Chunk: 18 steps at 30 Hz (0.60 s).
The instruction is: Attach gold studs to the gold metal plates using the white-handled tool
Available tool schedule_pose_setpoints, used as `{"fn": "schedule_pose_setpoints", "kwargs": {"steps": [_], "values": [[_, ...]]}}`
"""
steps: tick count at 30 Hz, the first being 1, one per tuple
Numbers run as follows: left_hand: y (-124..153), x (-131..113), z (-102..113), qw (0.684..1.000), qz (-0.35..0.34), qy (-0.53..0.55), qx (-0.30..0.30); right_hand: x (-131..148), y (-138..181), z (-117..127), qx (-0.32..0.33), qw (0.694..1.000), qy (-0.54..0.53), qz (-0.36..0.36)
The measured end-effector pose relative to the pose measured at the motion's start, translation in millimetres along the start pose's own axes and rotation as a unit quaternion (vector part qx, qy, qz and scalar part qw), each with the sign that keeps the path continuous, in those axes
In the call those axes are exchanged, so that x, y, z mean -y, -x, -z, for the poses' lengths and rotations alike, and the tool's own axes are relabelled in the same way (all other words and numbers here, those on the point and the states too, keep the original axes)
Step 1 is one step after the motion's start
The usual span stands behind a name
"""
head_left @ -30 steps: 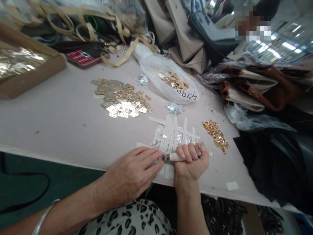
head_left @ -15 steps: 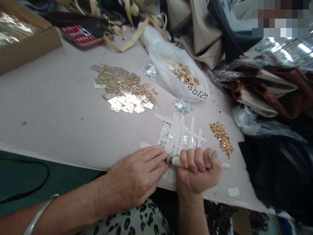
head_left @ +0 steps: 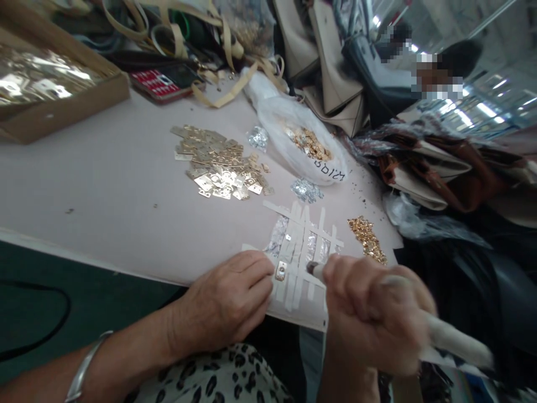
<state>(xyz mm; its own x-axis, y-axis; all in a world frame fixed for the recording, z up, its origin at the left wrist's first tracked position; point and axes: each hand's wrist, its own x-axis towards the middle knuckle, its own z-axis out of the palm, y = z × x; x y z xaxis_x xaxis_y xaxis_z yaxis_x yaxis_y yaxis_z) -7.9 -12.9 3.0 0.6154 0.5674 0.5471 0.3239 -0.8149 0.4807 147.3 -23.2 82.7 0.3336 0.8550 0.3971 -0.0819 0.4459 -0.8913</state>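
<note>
My right hand (head_left: 377,313) is wrapped round a white-covered, stick-like hand tool (head_left: 459,338), whose dark tip points left above the table; its exact kind does not show. Beneath it, white tape strips (head_left: 298,252) criss-cross over clear plastic on the table. A small gold metal plate (head_left: 281,271) with a round fitting lies on the strips. Just left of that plate, my left hand (head_left: 235,296) rests with curled fingers pressed together; whatever they may hold is hidden. A tiny shiny piece (head_left: 288,238) sits farther up the tape.
Gold plates (head_left: 222,162) lie heaped behind my left hand. Silver pieces (head_left: 307,190), gold fittings (head_left: 367,239) and a white plastic bag (head_left: 293,117) of gold parts lie beyond the tape. A cardboard box (head_left: 84,106) stands back left; brown bags (head_left: 440,168) lie at right.
My right hand has lifted the tool and swung right, off the plate. My left fingers, stretched beside the tool tip before, have curled and drawn slightly left, uncovering the plate. The view has shifted.
</note>
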Motion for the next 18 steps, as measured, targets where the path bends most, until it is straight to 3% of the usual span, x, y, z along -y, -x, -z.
{"fn": "schedule_pose_setpoints", "kwargs": {"steps": [3, 6, 8, 10, 12, 14, 18], "values": [[-2.6, -1.1, -0.9, 1.000, -0.010, -0.001, -0.003, -13.7, 3.8, -1.6, -0.002, 1.000, -0.016, -0.012], [-4.0, -1.7, -1.4, 1.000, -0.005, -0.002, 0.010, -32.4, 6.6, 7.5, 0.031, 0.994, -0.005, -0.101], [-3.2, -1.3, -1.7, 1.000, -0.002, -0.002, 0.011, -31.5, 3.2, 19.7, 0.062, 0.985, 0.091, -0.135], [-0.9, -0.5, -2.3, 1.000, -0.006, -0.001, -0.004, -21.2, -1.5, 32.9, 0.138, 0.943, 0.263, -0.152], [1.7, 0.1, -3.4, 1.000, -0.015, -0.003, -0.015, -9.6, -4.0, 43.0, 0.241, 0.864, 0.415, -0.153], [3.9, 0.2, -4.7, 1.000, -0.019, -0.008, -0.014, -2.8, -3.1, 48.2, 0.318, 0.794, 0.494, -0.156], [5.3, -0.8, -7.3, 0.999, -0.022, -0.015, -0.042, -6.1, -3.9, 48.6, 0.344, 0.740, 0.535, -0.220]]}}
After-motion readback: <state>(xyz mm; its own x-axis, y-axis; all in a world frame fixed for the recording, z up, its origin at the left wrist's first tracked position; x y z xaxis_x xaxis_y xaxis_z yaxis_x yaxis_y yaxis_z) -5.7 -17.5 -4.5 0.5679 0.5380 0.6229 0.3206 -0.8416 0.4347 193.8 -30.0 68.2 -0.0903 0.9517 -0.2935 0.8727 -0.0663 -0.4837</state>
